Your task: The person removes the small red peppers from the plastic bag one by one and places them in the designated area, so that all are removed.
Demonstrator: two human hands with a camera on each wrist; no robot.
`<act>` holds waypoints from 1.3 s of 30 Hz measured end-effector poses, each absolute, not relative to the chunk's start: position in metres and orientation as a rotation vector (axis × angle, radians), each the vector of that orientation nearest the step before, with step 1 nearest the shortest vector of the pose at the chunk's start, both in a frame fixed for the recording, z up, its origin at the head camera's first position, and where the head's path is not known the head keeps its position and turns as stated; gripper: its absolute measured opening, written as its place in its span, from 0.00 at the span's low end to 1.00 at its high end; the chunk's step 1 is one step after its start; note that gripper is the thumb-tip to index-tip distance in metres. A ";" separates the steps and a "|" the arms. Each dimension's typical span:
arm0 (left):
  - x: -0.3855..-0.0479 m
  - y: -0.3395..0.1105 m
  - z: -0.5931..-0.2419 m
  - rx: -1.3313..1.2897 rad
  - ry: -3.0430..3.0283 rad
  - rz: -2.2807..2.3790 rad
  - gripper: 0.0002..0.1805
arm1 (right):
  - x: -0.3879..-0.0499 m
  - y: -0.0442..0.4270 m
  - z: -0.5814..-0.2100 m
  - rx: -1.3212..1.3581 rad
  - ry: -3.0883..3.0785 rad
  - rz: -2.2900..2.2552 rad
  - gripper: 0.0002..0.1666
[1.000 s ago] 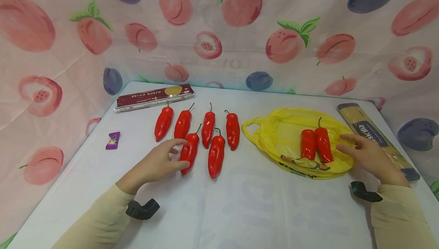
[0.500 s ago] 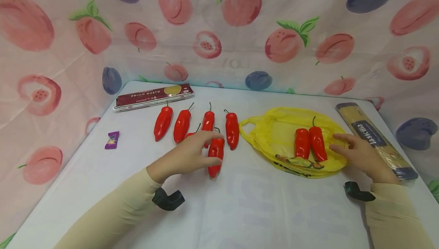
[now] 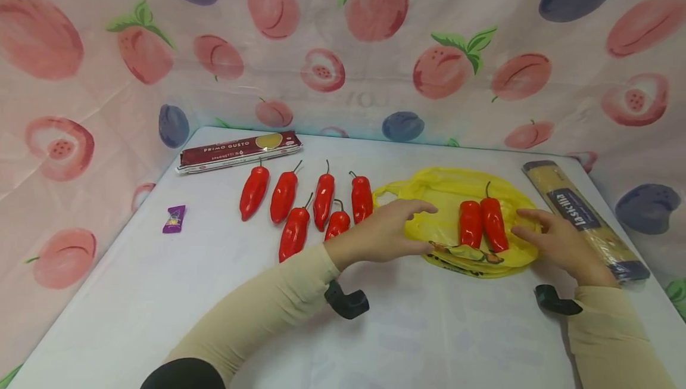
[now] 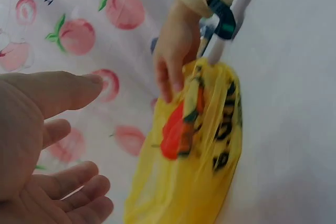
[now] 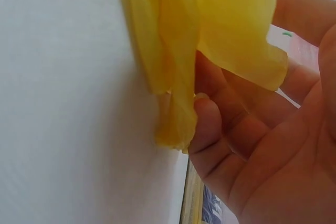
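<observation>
My left hand [image 3: 388, 231] reaches over the table to the left edge of a yellow plastic bag [image 3: 455, 176], its thumb and fingers spread apart, holding nothing. Two glossy red peppers [image 3: 494, 225] lie inside the bag; one shows a stem. My right hand [image 3: 565, 246] is at the bag's right side with thumb and index finger apart. In the right wrist view its loosely bent fingers [image 5: 207, 124] lie against the hanging plastic, partly hidden behind it. Left of the bag, several more red peppers [image 3: 293, 231] lie in two rows, partly covered by my left forearm.
A brown spaghetti packet [image 3: 241, 152] lies at the back left. Another pasta packet [image 3: 579, 213] is at the right, partly behind my right hand. A small purple wrapped sweet [image 3: 174, 219] sits at the far left. Fruit-patterned cloth [image 3: 364, 109] hangs behind the white table [image 3: 439, 329].
My left hand has swept right, from beside the front-row peppers to the bag's left edge. The bag and its peppers have shifted slightly left along with my right hand.
</observation>
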State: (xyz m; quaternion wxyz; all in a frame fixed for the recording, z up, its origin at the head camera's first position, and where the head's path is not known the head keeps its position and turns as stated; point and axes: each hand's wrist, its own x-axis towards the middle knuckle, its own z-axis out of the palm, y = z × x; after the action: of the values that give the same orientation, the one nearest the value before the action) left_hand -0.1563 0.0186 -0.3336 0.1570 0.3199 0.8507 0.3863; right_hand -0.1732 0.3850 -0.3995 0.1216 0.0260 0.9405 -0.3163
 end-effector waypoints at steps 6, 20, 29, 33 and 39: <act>-0.166 0.056 -0.347 0.878 2.435 1.166 0.33 | -0.175 0.384 -0.400 0.056 2.773 -0.906 0.48; -0.178 0.128 -0.385 0.565 2.417 1.408 0.32 | -0.175 0.386 -0.398 0.067 2.759 -0.878 0.49; -0.181 0.146 -0.405 0.437 2.478 1.361 0.34 | -0.176 0.385 -0.398 0.080 2.756 -0.873 0.49; -0.181 0.149 -0.411 0.366 2.466 1.371 0.33 | -0.177 0.384 -0.398 0.081 2.756 -0.868 0.49; -0.182 0.148 -0.414 0.387 2.479 1.346 0.32 | -0.178 0.382 -0.398 0.069 2.745 -0.860 0.50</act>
State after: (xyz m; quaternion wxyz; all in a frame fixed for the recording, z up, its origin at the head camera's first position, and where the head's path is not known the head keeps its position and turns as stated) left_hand -0.1815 0.1484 -0.4137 0.1469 0.1343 0.8613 0.4675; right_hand -0.1777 0.3823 -0.3977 0.1318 0.0239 0.9456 -0.2964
